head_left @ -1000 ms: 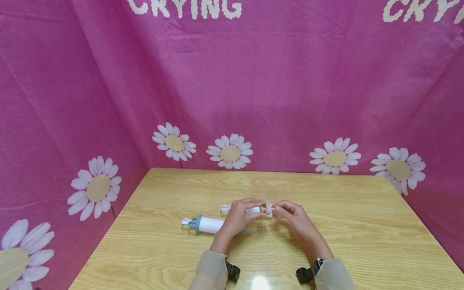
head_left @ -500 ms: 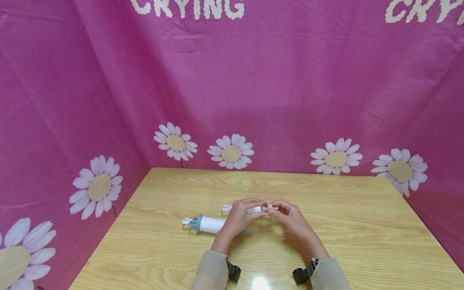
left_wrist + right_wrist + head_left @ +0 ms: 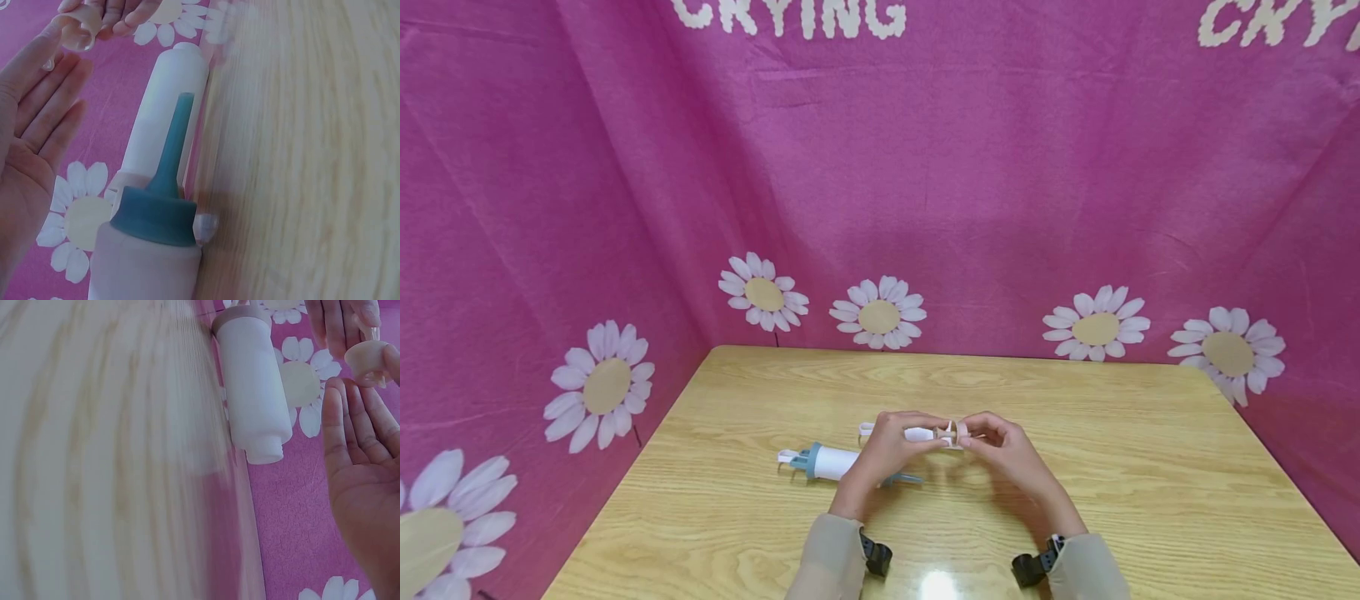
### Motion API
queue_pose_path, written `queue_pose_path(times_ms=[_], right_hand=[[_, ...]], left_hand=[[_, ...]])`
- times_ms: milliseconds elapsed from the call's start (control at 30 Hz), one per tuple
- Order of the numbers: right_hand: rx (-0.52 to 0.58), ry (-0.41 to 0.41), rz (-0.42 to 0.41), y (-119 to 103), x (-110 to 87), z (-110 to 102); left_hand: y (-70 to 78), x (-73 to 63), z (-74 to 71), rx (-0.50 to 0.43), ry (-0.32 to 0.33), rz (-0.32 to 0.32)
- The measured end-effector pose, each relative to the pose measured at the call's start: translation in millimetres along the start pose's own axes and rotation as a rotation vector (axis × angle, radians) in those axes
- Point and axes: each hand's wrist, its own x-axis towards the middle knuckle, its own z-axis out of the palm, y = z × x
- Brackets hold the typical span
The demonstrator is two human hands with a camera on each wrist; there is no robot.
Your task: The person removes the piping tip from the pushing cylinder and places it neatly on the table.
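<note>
My left hand [image 3: 891, 446] and right hand [image 3: 1011, 450] meet over the middle of the table. Between my right thumb and fingertips I pinch a small cream-coloured cap [image 3: 365, 359], also visible in the left wrist view as a hollow cream cap [image 3: 81, 28]. My left thumb and fingers pinch a small translucent piece [image 3: 373, 332] right against it; whether the two are joined I cannot tell. Behind my left hand lies a white cylinder [image 3: 165, 100] with a beige collar and a white loop handle [image 3: 866, 429].
A syringe-like white tube [image 3: 835, 462] with teal ends and a long teal nozzle [image 3: 172, 147] lies on its side, partly behind my left forearm. The wooden table [image 3: 1150, 467] is backed by a pink flowered cloth [image 3: 970, 208].
My right hand moved left to meet my left hand and took hold of the cream cap. Now a slight gap shows between the pieces held by the two hands.
</note>
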Motion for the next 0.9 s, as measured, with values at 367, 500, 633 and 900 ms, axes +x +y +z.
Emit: queue_pose_path(times_ms=[367, 500, 633, 900], right_hand=[[-0.012, 0.016, -0.03, 2.4, -4.8, -9.1], [-0.034, 0.032, -0.029, 4.5, -6.4, -14.0], [-0.038, 0.046, -0.014, 6.5, -7.6, -19.1], [-0.039, 0.076, -0.026, 12.2, -15.3, -36.6]], left_hand=[[-6.5, -1.9, 0.9, 0.016, 0.067, -0.008], [-6.2, -3.6, 1.2, 0.014, 0.086, -0.03], [-5.7, -5.1, 2.9, -0.013, 0.1, -0.054], [-4.8, -3.1, 13.4, -0.081, 0.121, -0.1]])
